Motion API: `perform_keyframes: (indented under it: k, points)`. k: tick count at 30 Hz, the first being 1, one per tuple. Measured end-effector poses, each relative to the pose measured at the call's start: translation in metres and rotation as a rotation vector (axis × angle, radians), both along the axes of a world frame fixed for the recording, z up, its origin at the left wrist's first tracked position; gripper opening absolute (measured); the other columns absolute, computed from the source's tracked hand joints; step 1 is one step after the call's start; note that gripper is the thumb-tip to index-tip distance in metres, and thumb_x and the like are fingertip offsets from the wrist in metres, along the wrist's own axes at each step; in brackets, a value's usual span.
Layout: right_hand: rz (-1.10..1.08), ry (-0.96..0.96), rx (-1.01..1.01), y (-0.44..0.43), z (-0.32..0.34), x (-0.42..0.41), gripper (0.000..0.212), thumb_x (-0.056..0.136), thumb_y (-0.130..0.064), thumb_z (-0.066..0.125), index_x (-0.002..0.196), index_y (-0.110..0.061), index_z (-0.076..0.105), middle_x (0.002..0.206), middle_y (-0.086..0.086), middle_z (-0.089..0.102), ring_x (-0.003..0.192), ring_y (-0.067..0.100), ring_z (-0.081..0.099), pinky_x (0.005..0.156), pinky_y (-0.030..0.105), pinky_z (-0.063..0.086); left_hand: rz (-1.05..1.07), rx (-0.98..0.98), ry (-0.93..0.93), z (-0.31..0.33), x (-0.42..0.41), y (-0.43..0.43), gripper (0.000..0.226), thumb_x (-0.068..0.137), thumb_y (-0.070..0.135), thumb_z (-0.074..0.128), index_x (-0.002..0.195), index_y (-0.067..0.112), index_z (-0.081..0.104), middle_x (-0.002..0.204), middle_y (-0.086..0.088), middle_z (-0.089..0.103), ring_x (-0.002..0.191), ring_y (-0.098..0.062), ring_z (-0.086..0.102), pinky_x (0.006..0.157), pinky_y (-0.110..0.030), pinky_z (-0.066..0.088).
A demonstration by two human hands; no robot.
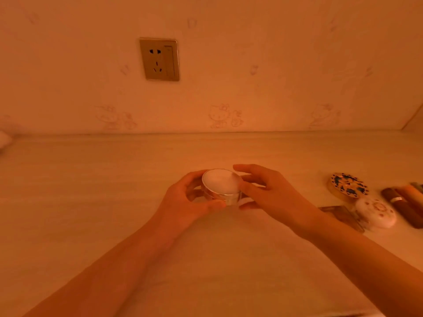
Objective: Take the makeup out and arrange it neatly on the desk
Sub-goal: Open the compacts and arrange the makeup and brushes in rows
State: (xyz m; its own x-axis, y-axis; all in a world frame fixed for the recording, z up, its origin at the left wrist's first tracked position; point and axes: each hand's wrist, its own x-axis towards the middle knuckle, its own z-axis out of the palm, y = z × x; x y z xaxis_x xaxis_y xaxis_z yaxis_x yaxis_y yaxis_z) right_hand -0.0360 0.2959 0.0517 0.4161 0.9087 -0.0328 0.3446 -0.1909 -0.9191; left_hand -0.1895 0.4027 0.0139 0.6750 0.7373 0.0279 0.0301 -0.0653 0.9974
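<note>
A round compact (221,185) with a white lid and a shiny silver side is at the middle of the desk (91,191). My left hand (187,202) curls around its left side, thumb against the front. My right hand (267,191) grips its right side with thumb and fingers. Whether the compact rests on the desk or hangs just above it I cannot tell. At the right lie more makeup items: a round patterned compact (348,186), a white oval case (376,212), a flat brown palette (343,216) and several tubes (405,202) side by side.
The desk's back edge meets a wallpapered wall with a power socket (159,59). A pale object (3,140) pokes in at the far left edge.
</note>
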Motion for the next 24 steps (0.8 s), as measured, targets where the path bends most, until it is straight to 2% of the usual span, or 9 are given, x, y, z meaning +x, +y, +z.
perform_keyframes:
  k: [4,8,12,14,18,20,24]
  points:
    - [0.135,-0.164,-0.044,-0.014,0.007,-0.016,0.046,0.091,-0.013,0.057,0.132,-0.03,0.048,0.128,-0.01,0.052,0.102,0.009,0.061,0.082,0.027,0.056,-0.046,-0.017,-0.005,-0.002,-0.015,-0.004,0.066,0.066,0.001,0.082,0.12,0.027,0.054,0.111,0.008,0.069,0.102,-0.006,0.065,0.086,-0.023,0.054]
    - [0.189,-0.365,-0.073,-0.018,0.009,-0.022,0.053,0.084,-0.026,0.067,0.133,-0.03,0.046,0.135,-0.007,0.049,0.109,0.011,0.059,0.093,0.032,0.051,-0.052,-0.037,-0.018,-0.006,-0.018,-0.001,0.065,0.063,0.002,0.083,0.114,0.03,0.055,0.106,0.007,0.071,0.102,-0.011,0.066,0.088,-0.033,0.054]
    - [0.199,-0.432,-0.085,-0.013,0.013,-0.023,0.054,0.079,-0.033,0.071,0.128,-0.031,0.047,0.131,-0.008,0.052,0.104,0.008,0.061,0.089,0.028,0.053,-0.084,-0.031,-0.019,-0.007,-0.021,0.003,0.058,0.065,0.004,0.082,0.105,0.038,0.056,0.102,0.017,0.069,0.095,0.001,0.066,0.082,-0.021,0.054]
    - [0.192,-0.451,-0.092,-0.01,0.013,-0.023,0.055,0.076,-0.035,0.074,0.125,-0.032,0.047,0.128,-0.008,0.053,0.102,0.008,0.061,0.086,0.028,0.054,-0.095,-0.03,-0.022,-0.008,-0.022,0.005,0.057,0.065,0.002,0.081,0.103,0.038,0.058,0.1,0.02,0.069,0.096,0.002,0.065,0.083,-0.021,0.053]
    - [0.22,-0.465,-0.115,-0.002,0.015,-0.021,0.057,0.072,-0.037,0.077,0.121,-0.032,0.048,0.122,-0.014,0.051,0.101,0.005,0.059,0.076,0.017,0.052,-0.083,-0.063,-0.058,-0.014,-0.022,0.01,0.06,0.064,-0.005,0.079,0.101,0.037,0.057,0.089,0.025,0.07,0.09,0.006,0.065,0.079,-0.018,0.054]
    - [0.244,-0.476,-0.12,0.004,0.017,-0.02,0.059,0.071,-0.036,0.079,0.121,-0.032,0.048,0.123,-0.016,0.049,0.104,0.007,0.057,0.078,0.019,0.053,-0.086,-0.067,-0.057,-0.015,-0.022,0.01,0.061,0.063,-0.003,0.08,0.1,0.039,0.057,0.088,0.027,0.069,0.088,0.008,0.065,0.077,-0.017,0.054]
    - [0.291,-0.522,-0.135,0.015,0.019,-0.022,0.07,0.066,-0.036,0.082,0.125,-0.034,0.046,0.124,-0.016,0.045,0.106,0.007,0.051,0.081,0.021,0.05,-0.096,-0.105,-0.073,-0.016,-0.024,0.013,0.068,0.049,0.009,0.091,0.104,0.035,0.062,0.104,0.014,0.071,0.104,-0.006,0.064,0.092,-0.033,0.051]
